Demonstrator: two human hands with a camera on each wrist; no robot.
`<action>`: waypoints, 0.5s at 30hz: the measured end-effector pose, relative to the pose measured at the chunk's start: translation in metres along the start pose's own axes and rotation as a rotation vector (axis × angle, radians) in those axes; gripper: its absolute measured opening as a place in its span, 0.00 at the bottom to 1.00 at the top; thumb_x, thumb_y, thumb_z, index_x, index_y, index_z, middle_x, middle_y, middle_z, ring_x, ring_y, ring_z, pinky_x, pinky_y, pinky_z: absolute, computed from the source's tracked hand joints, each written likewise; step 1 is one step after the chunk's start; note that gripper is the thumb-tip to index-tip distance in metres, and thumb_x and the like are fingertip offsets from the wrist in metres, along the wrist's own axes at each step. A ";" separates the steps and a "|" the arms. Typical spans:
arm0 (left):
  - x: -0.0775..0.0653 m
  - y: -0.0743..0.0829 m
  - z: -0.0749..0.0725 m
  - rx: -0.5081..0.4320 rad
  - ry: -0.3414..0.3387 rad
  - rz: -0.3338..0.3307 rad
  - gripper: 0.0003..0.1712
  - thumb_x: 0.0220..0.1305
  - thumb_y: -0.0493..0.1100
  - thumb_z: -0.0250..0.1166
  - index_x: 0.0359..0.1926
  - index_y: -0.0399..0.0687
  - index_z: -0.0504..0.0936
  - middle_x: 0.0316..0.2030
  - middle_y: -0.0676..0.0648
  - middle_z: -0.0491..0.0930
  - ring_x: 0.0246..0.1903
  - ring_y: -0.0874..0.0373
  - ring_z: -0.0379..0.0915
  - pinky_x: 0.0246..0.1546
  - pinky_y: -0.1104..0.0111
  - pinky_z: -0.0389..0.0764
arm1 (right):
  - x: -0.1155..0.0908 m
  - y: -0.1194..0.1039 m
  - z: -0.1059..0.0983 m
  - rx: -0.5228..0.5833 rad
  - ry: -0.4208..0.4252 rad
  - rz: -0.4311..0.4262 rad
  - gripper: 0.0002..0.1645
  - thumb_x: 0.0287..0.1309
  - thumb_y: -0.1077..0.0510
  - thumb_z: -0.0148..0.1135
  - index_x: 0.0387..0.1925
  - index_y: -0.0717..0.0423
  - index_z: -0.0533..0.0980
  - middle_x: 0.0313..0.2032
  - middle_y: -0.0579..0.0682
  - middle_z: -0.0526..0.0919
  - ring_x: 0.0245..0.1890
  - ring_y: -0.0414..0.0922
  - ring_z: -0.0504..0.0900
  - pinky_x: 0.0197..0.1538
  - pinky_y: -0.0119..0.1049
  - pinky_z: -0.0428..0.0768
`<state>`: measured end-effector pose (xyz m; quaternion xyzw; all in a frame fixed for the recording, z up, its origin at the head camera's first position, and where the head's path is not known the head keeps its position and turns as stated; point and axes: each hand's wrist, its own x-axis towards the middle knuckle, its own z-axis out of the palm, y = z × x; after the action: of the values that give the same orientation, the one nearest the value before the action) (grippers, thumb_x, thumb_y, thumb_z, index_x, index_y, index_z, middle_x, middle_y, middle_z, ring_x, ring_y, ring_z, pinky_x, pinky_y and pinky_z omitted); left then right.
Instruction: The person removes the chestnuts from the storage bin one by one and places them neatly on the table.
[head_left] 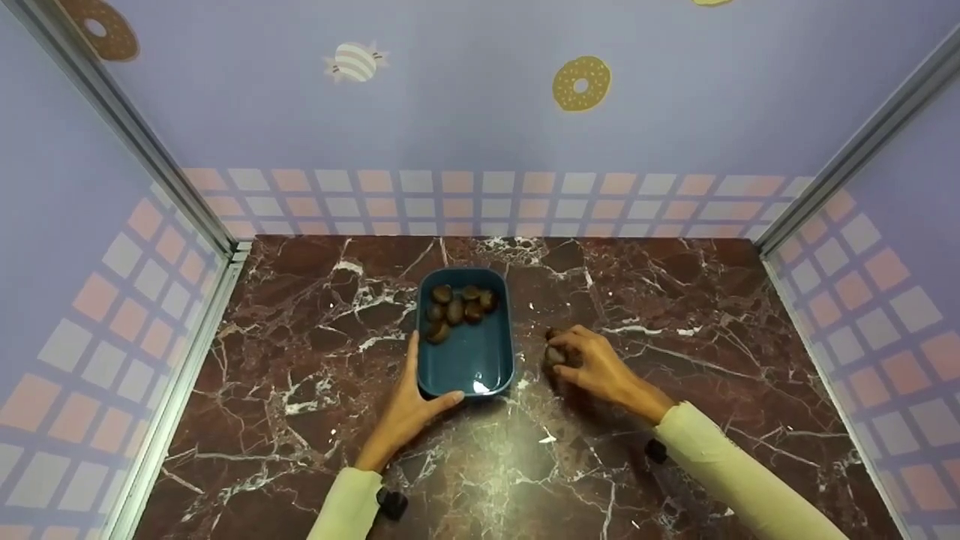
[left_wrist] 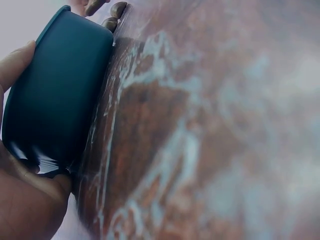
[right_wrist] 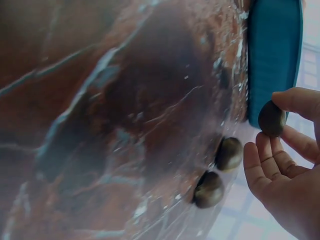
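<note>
A dark teal rectangular container (head_left: 472, 360) stands on the marbled tabletop, with several brown chestnuts (head_left: 454, 312) gathered toward its far end. My left hand (head_left: 409, 409) holds its near left corner, fingers along the left side and thumb at the front rim. To the right of the container, my right hand (head_left: 600, 367) pinches one chestnut (right_wrist: 271, 119) between thumb and fingertips. Below that hand, two more chestnuts (right_wrist: 220, 172) lie on the tabletop in the right wrist view. The left wrist view shows the container's outer wall (left_wrist: 62, 85) close beside my left fingers.
The red-brown marbled tabletop (head_left: 300, 457) carries small white specks. A lilac back wall (head_left: 465, 112) with a checked band rises behind it. Side walls with metal corner rails (head_left: 172, 442) border the table left and right.
</note>
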<state>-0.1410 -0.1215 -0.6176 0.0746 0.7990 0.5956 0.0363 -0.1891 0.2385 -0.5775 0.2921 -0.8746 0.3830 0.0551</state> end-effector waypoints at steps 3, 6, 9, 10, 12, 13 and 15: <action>0.000 0.000 0.001 -0.004 -0.002 0.004 0.72 0.51 0.59 0.80 0.79 0.80 0.33 0.81 0.50 0.36 0.78 0.44 0.37 0.72 0.39 0.48 | -0.006 0.005 -0.002 -0.014 0.007 0.043 0.25 0.46 0.67 0.76 0.50 0.67 0.82 0.40 0.55 0.82 0.39 0.49 0.82 0.44 0.43 0.83; 0.000 0.000 0.001 0.001 -0.010 0.005 0.72 0.51 0.60 0.79 0.79 0.79 0.32 0.81 0.49 0.36 0.78 0.44 0.37 0.72 0.40 0.47 | -0.011 0.009 -0.004 -0.023 0.004 0.093 0.26 0.45 0.68 0.76 0.50 0.66 0.82 0.40 0.54 0.82 0.40 0.48 0.82 0.46 0.44 0.83; 0.001 0.001 0.002 0.001 -0.017 0.002 0.72 0.51 0.60 0.79 0.79 0.78 0.32 0.81 0.49 0.35 0.78 0.45 0.36 0.73 0.41 0.47 | -0.016 0.013 -0.004 -0.023 0.007 0.130 0.26 0.45 0.68 0.76 0.50 0.65 0.83 0.41 0.54 0.82 0.41 0.49 0.82 0.48 0.45 0.83; 0.001 0.001 0.002 -0.001 -0.017 0.002 0.72 0.51 0.60 0.79 0.79 0.78 0.32 0.81 0.49 0.35 0.78 0.45 0.35 0.73 0.40 0.47 | -0.017 0.013 -0.004 -0.024 0.008 0.136 0.26 0.45 0.69 0.76 0.50 0.65 0.83 0.41 0.53 0.82 0.41 0.49 0.82 0.49 0.46 0.82; 0.001 0.001 0.002 -0.005 -0.011 0.003 0.72 0.52 0.59 0.79 0.80 0.77 0.33 0.81 0.48 0.36 0.78 0.45 0.35 0.72 0.40 0.47 | -0.018 0.014 -0.004 -0.026 0.008 0.142 0.25 0.45 0.69 0.76 0.50 0.64 0.83 0.42 0.53 0.83 0.43 0.49 0.82 0.50 0.48 0.82; 0.001 0.001 0.001 -0.009 -0.007 0.004 0.71 0.52 0.58 0.79 0.80 0.76 0.33 0.81 0.48 0.36 0.78 0.44 0.36 0.72 0.40 0.47 | -0.018 0.015 -0.003 -0.026 0.008 0.139 0.25 0.45 0.69 0.76 0.50 0.64 0.83 0.42 0.54 0.83 0.43 0.50 0.82 0.50 0.48 0.82; 0.001 0.001 0.001 -0.015 0.002 0.007 0.71 0.52 0.56 0.79 0.80 0.76 0.33 0.81 0.47 0.36 0.78 0.44 0.36 0.72 0.39 0.47 | -0.017 0.015 -0.002 -0.028 0.005 0.131 0.25 0.45 0.69 0.75 0.49 0.63 0.83 0.43 0.54 0.83 0.43 0.50 0.82 0.50 0.49 0.81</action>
<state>-0.1418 -0.1203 -0.6171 0.0766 0.7943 0.6017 0.0339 -0.1835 0.2562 -0.5915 0.2322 -0.8971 0.3742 0.0363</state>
